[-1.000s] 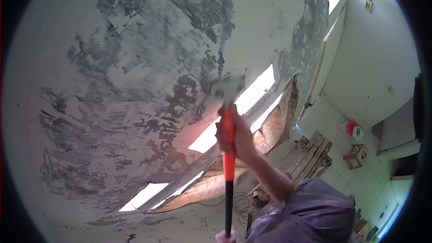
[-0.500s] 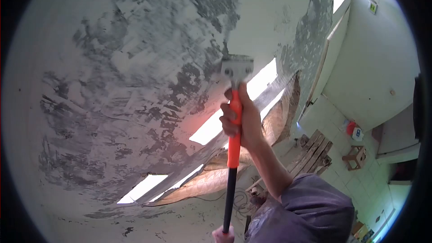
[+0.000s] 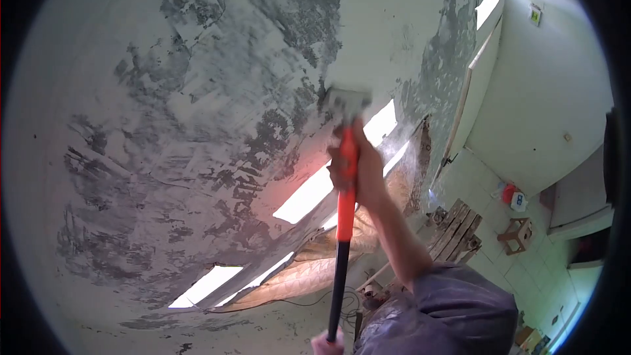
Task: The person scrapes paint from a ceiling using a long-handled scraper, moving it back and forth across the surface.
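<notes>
A long-handled scraper (image 3: 343, 213) with an orange grip and black shaft points up at the ceiling. Its wide metal blade (image 3: 350, 100), blurred by motion, lies against the patchy surface where smooth pale coating meets grey scraped areas. Closed around the upper orange part is my right hand (image 3: 361, 164), with the forearm stretched upward. At the bottom edge of the view, my left hand (image 3: 327, 343) grips the lower end of the black shaft. The ceiling (image 3: 197, 112) around the blade is mottled pale and dark grey.
Bright window openings (image 3: 305, 194) lie beyond the tool, beside a hanging brownish sheet (image 3: 309, 275). Down to the right are a bench of wooden planks (image 3: 455, 229), a small wooden stool (image 3: 516, 235) and a red-and-white container (image 3: 514, 197) on the tiled floor.
The view has shifted slightly. The scraper's head sits a little lower in the view and is more blurred. Both hands keep hold of the scraper.
</notes>
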Demonstrator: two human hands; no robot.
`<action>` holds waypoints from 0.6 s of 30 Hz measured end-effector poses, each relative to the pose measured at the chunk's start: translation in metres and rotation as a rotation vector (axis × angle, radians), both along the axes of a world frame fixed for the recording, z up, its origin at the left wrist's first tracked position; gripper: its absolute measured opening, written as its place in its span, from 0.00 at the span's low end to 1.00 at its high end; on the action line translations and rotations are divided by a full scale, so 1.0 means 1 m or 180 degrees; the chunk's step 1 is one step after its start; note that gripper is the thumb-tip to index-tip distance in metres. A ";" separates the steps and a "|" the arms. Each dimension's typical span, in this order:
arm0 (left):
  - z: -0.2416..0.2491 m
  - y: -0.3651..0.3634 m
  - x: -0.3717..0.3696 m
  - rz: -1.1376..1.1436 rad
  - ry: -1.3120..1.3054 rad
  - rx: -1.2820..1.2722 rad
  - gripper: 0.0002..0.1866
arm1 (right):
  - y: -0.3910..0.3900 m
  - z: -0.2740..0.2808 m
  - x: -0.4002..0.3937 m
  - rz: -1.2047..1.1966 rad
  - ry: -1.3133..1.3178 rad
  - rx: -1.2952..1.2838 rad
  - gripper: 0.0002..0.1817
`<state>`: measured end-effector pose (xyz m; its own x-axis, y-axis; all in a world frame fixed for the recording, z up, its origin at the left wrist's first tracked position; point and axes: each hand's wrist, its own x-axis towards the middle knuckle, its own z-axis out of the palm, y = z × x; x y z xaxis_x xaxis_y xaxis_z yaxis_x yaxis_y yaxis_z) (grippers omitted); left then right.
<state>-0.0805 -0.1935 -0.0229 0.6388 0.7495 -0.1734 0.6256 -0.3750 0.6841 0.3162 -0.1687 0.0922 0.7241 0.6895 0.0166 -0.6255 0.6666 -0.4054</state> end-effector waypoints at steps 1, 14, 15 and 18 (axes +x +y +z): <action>0.009 0.005 0.022 0.0041 -0.0207 -0.0060 0.09 | -0.003 0.006 0.016 0.0015 0.0030 0.0258 0.25; 0.039 -0.005 0.066 -0.0044 -0.0562 -0.0416 0.12 | -0.020 0.031 0.055 -0.0191 -0.0294 0.0345 0.24; 0.036 -0.004 0.064 -0.0020 -0.0540 -0.0503 0.12 | -0.019 0.027 0.050 -0.0139 -0.0168 0.0288 0.24; 0.015 -0.011 0.025 0.0204 -0.0295 -0.0846 0.13 | -0.008 0.000 0.013 0.0045 0.0108 -0.0116 0.26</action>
<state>-0.0558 -0.2049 -0.0079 0.6140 0.7250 -0.3121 0.5723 -0.1367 0.8085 0.3296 -0.1764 0.0921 0.7141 0.6993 -0.0331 -0.6485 0.6429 -0.4076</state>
